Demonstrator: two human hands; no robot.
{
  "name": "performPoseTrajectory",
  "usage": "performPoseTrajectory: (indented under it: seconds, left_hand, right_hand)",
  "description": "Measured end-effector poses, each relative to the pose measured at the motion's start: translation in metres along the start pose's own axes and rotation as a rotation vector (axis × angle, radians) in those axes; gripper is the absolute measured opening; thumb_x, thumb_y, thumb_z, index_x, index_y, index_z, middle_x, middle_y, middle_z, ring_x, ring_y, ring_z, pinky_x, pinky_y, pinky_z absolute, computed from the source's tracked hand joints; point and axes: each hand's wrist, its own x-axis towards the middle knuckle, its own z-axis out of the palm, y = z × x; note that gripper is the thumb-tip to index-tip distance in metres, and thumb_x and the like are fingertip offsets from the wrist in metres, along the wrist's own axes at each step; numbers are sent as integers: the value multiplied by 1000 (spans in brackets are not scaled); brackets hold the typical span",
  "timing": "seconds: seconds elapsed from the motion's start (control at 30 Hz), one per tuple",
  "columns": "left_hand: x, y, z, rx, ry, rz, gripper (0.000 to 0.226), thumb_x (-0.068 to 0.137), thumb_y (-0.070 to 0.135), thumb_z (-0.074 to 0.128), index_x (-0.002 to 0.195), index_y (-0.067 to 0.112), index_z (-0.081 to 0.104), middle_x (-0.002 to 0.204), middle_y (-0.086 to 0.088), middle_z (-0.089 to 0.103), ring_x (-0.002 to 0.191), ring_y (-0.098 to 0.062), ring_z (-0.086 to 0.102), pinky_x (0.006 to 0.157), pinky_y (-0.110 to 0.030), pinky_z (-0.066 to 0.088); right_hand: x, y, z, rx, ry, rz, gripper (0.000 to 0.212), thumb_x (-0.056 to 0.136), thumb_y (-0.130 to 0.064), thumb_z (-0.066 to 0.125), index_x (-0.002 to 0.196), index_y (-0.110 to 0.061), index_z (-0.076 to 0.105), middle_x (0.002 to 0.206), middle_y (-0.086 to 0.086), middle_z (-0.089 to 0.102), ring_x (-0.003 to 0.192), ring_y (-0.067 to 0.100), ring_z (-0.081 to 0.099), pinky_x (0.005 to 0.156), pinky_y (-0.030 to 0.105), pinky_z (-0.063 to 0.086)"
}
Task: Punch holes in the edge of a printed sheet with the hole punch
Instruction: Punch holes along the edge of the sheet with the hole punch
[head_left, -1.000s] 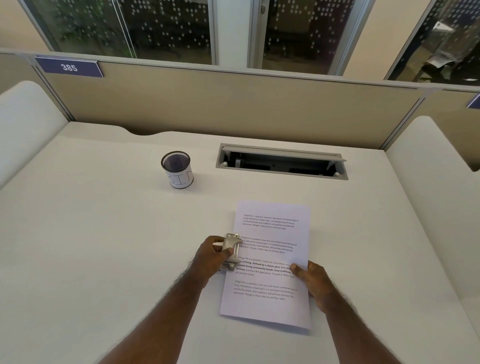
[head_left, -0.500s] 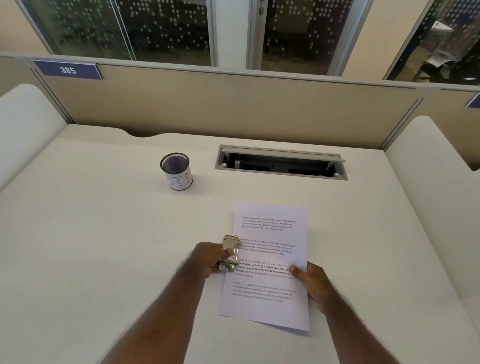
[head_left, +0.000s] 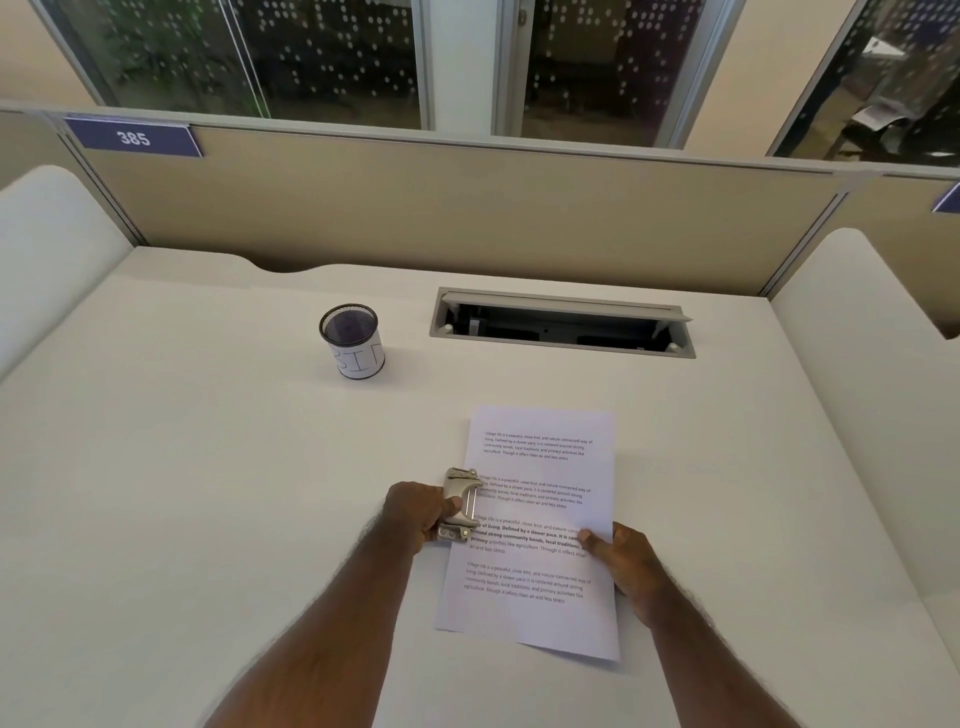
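Note:
A white printed sheet (head_left: 540, 467) with several blocks of text lies flat on the white desk (head_left: 208, 493). A small metal hole punch (head_left: 461, 503) sits over the middle of the sheet's left edge. My left hand (head_left: 415, 514) grips the punch from the left, thumb on its top. My right hand (head_left: 621, 564) rests on the sheet's right edge, with fingertips pressing the paper down. The part of the edge inside the punch is hidden.
A black mesh pen cup (head_left: 353, 340) with a white label stands at the back left of the sheet. An open grey cable tray (head_left: 563, 322) is set into the desk behind the sheet. Beige partition panels (head_left: 467, 218) close the far side.
The punch and my left hand have shifted slightly along the sheet's left edge; the lever sits a little lower. My right hand stays on the right edge.

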Motion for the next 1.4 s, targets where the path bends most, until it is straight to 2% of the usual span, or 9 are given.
performPoseTrajectory:
  seconds: [0.1, 0.2, 0.33, 0.47, 0.8, 1.03, 1.2, 1.3, 1.4]
  left_hand:
    - [-4, -2, -1, -10, -64, 22, 27, 77, 4, 79, 100, -5, 68, 96, -23, 75, 83, -32, 73, 83, -50, 60]
    - [-12, -3, 0, 62, -23, 154, 47, 75, 12, 81, 116, 10, 58, 108, -12, 66, 90, -29, 69, 70, -36, 56]
    - [-12, -6, -10, 41, 27, 225, 21, 78, 16, 78, 81, 12, 58, 83, -13, 61, 73, -23, 56, 65, -35, 47]
    - [-9, -4, -35, 132, 143, 339, 22, 79, 16, 76, 67, 11, 59, 67, -6, 57, 65, -21, 50, 64, -33, 42]
    - [1, -9, -86, 380, 447, 355, 13, 79, 27, 72, 77, 16, 66, 87, -13, 73, 86, -35, 66, 75, -38, 51]
    - [1, -16, -92, 404, 484, 306, 13, 83, 27, 69, 86, 14, 69, 86, -6, 67, 89, -31, 63, 73, -31, 44]
    - [0, -14, -93, 438, 491, 275, 22, 83, 25, 66, 72, 6, 71, 79, -15, 72, 83, -36, 66, 72, -35, 50]
    - [-5, -13, -90, 426, 545, 296, 26, 84, 25, 65, 104, 10, 72, 112, -18, 68, 110, -38, 60, 95, -41, 47]
    - [-17, -11, -77, 442, 724, 562, 36, 82, 17, 64, 118, 20, 62, 126, -11, 54, 116, -37, 49, 100, -46, 42]
  right_hand:
    - [1, 2, 0, -11, 14, -8, 17, 90, -11, 67, 105, -5, 72, 100, 12, 76, 83, 24, 71, 74, 33, 57]
    - [3, 4, -1, -22, 15, -9, 17, 89, -10, 68, 105, -4, 72, 100, 10, 77, 84, 25, 72, 80, 36, 58]
    - [3, 4, -2, 0, 15, -11, 16, 90, -9, 66, 105, -7, 72, 104, 11, 76, 88, 25, 72, 82, 37, 58]
    - [5, 5, -3, 14, 11, 25, 19, 92, -7, 62, 110, -3, 69, 108, 18, 74, 102, 39, 70, 93, 52, 55]
    - [2, 7, -6, 62, 42, 52, 22, 91, 1, 57, 110, -2, 68, 108, 20, 74, 104, 44, 67, 96, 60, 50]
    - [-3, 7, -9, 103, 50, 69, 24, 89, 2, 57, 110, -3, 69, 109, 21, 73, 103, 45, 67, 96, 61, 50]
    - [-5, 7, -9, 124, 24, 68, 23, 88, 2, 57, 107, -4, 70, 107, 19, 75, 103, 45, 68, 96, 60, 50]
    - [-4, 6, -9, 154, 5, 76, 26, 87, 4, 56, 108, -4, 70, 107, 19, 75, 101, 43, 69, 94, 57, 52]
    - [-3, 3, -11, 190, -18, 97, 31, 83, 7, 54, 109, -1, 68, 106, 21, 75, 95, 42, 70, 88, 53, 55]
